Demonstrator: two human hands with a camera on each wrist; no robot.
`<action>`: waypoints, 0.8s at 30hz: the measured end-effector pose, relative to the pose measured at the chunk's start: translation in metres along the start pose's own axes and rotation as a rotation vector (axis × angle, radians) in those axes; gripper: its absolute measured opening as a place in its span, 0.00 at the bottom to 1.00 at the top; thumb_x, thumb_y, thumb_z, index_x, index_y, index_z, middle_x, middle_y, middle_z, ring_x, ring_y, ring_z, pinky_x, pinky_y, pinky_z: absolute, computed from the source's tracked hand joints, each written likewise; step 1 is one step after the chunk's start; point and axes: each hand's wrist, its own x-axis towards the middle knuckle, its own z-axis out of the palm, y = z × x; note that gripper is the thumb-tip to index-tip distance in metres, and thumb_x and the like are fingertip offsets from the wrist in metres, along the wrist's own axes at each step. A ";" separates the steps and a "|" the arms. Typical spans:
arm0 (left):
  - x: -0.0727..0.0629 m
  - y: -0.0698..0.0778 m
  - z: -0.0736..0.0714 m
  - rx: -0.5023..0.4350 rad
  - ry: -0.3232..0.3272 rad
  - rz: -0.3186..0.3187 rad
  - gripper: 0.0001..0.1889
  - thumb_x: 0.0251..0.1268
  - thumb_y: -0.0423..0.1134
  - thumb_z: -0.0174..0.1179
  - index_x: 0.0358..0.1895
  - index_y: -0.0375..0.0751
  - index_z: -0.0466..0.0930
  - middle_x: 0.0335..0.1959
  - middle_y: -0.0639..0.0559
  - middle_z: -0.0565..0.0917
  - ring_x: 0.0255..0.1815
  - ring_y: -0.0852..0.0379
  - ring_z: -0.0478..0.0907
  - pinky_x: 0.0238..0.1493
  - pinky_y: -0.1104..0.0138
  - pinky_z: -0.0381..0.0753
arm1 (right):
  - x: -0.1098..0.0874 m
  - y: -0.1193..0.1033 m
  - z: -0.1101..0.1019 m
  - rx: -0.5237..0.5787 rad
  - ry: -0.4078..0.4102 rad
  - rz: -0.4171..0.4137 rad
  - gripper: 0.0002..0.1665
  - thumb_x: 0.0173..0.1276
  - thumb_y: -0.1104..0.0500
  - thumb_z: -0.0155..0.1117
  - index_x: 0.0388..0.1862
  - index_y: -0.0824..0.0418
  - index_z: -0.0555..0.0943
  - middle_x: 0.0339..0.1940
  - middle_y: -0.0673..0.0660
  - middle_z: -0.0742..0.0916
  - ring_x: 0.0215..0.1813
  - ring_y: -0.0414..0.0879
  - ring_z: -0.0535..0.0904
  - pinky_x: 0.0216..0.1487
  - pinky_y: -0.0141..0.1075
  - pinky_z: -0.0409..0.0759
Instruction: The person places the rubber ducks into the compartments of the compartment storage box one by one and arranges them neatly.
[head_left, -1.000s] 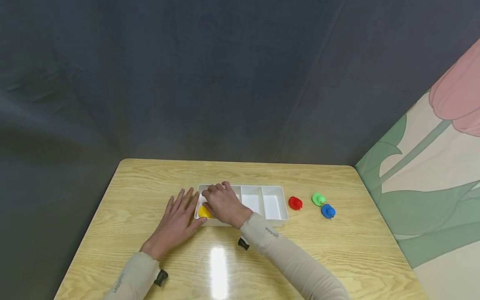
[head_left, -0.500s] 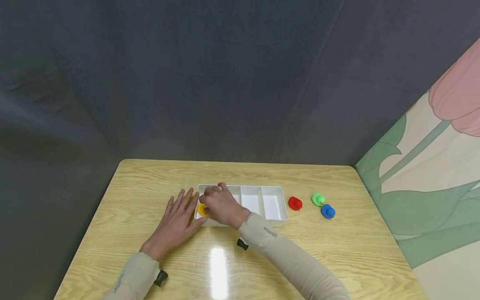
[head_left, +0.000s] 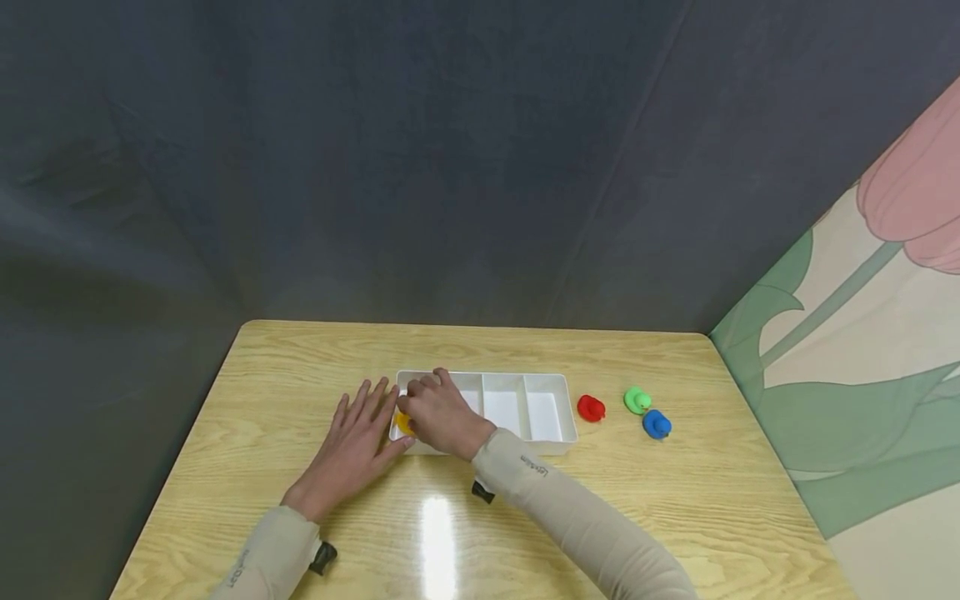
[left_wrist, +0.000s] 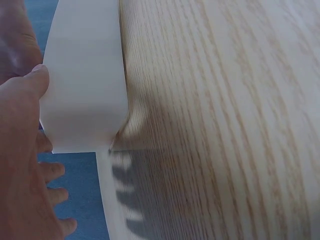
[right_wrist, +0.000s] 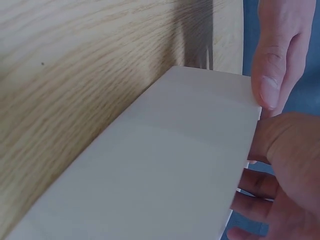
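Observation:
A white tray (head_left: 555, 447) split into several compartments lies on the table in the head view. In its leftmost compartment sits a yellow toy duck (head_left: 405, 423), mostly covered by my right hand (head_left: 448, 417), whose curled fingers and thumb hold it from above. Flat and spread, my left hand (head_left: 348, 446) rests at the tray's left end, its thumb on the front rim. The left wrist view shows that thumb (left_wrist: 39, 79) against the tray's outer wall (left_wrist: 85, 75). From the right wrist, the fingers (right_wrist: 257, 184) reach down behind the tray wall, and the duck is hidden.
To the right of the tray stand a red toy duck (head_left: 591, 408), a green one (head_left: 637, 400) and a blue one (head_left: 657, 424), the last two close together. Dark cloth (head_left: 480, 167) hangs behind the wooden table (head_left: 300, 358); a flowered cloth (head_left: 847, 367) hangs at the right.
My right hand has shifted slightly left and its fingers have closed over the yellow duck, covering more of it. The left hand, tray and other ducks stay put.

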 end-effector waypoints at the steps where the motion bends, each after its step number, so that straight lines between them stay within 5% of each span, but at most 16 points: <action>1: 0.000 0.000 0.000 -0.003 -0.001 0.000 0.45 0.81 0.68 0.49 0.87 0.41 0.52 0.91 0.41 0.48 0.91 0.34 0.42 0.87 0.33 0.41 | 0.000 0.000 0.000 -0.003 0.003 0.000 0.14 0.70 0.50 0.77 0.53 0.47 0.90 0.50 0.48 0.91 0.56 0.45 0.87 0.77 0.52 0.75; 24: 0.000 0.001 -0.001 -0.008 -0.001 -0.006 0.45 0.82 0.67 0.49 0.87 0.40 0.50 0.91 0.41 0.49 0.91 0.34 0.42 0.87 0.32 0.42 | -0.002 0.012 -0.007 0.027 0.007 0.063 0.12 0.75 0.50 0.72 0.53 0.51 0.90 0.55 0.50 0.90 0.60 0.49 0.86 0.77 0.55 0.74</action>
